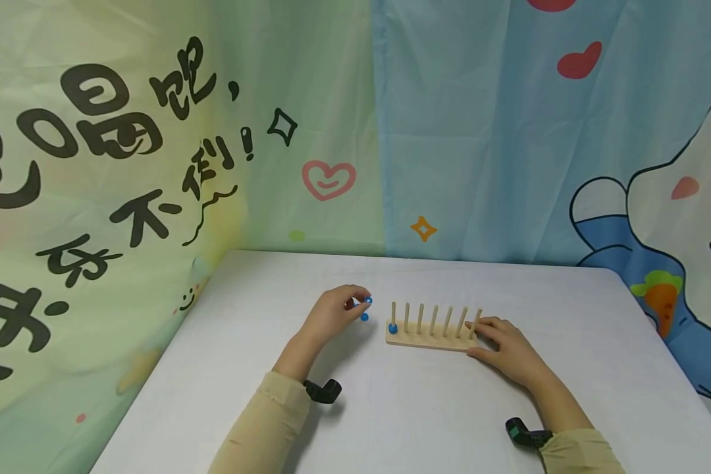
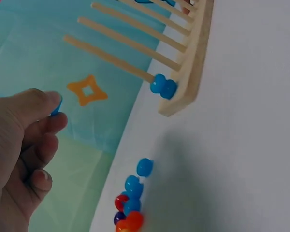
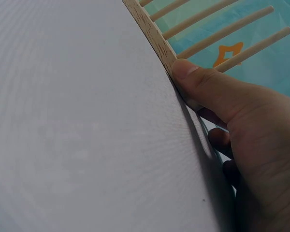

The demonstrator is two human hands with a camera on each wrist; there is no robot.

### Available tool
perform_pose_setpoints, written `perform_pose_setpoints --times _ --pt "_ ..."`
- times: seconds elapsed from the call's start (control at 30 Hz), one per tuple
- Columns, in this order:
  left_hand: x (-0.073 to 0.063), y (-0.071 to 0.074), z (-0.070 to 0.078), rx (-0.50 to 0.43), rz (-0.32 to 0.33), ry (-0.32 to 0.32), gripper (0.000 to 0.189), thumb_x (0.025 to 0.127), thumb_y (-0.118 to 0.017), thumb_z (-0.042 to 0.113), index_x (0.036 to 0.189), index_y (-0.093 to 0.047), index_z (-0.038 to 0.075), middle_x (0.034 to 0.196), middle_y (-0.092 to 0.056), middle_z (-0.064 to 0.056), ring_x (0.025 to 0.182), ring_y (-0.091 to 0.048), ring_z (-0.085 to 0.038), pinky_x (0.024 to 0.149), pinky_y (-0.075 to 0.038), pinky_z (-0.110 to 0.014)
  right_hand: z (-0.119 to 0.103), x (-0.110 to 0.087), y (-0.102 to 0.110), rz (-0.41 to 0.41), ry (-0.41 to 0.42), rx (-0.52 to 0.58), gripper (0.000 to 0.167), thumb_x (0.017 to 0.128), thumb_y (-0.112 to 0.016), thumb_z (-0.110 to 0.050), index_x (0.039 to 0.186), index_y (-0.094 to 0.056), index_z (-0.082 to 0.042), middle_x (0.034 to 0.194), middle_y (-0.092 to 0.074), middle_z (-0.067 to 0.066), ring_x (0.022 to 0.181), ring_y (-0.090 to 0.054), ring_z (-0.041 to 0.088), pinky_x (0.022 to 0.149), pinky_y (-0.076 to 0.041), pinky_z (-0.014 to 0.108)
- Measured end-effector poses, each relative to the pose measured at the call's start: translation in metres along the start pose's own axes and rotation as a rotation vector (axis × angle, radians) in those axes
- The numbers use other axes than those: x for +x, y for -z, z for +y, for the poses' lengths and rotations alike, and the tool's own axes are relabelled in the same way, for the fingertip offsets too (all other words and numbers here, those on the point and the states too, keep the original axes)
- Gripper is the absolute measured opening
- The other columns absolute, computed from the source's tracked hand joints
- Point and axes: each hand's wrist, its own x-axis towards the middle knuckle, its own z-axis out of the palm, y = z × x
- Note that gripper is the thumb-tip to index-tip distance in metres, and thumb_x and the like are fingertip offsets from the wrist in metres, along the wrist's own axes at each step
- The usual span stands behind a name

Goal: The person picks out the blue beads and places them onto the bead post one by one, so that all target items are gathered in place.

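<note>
Left wrist view: the left hand [image 2: 9, 140] pinches a blue bead [image 2: 57, 107] near the pegboard [image 1: 429, 342], which sits on the table [image 1: 415, 401], its right end gripped by the right hand [image 1: 505, 347]; best hold that end steady and centre the bead over a peg [image 1: 406, 317] before release.

Soft light fills the head view, while both wrist views look dimmer, with diffuse shadows [image 2: 183, 174] across the tabletop [image 1: 421, 408].

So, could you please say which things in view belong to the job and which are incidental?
For the job:
blue bead in left hand
pegboard held by right hand
blue bead or beads on its end peg
loose beads

Incidental:
printed backdrop
wrist cameras
</note>
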Motion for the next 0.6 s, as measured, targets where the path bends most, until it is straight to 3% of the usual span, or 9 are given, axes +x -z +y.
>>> perform_pose_setpoints --times 0.3,0.6 --pt "0.006 0.007 0.016 -0.051 -0.053 -0.102 0.023 0.097 -0.065 0.029 0.118 -0.07 0.02 0.109 -0.069 0.009 0.079 -0.055 -0.005 0.065 -0.046 -0.021 0.0 0.0 0.0 -0.014 -0.015 0.01 0.057 0.085 -0.076 -0.038 0.129 -0.063 -0.004 0.13 -0.057 0.016 0.125 -0.048 0.042 0.103 -0.036 0.061" --pt "0.014 0.004 0.03 -0.088 -0.041 -0.158 0.023 0.097 -0.064 0.033 0.116 -0.071 0.022 0.105 -0.069 0.011 0.081 -0.056 -0.005 0.065 -0.047 -0.021 -0.001 0.0 0.001 -0.024 -0.024 0.003 0.058 0.086 -0.075 -0.039 0.13 -0.062 -0.004 0.131 -0.057 0.016 0.126 -0.047 0.042 0.103 -0.036 0.061"
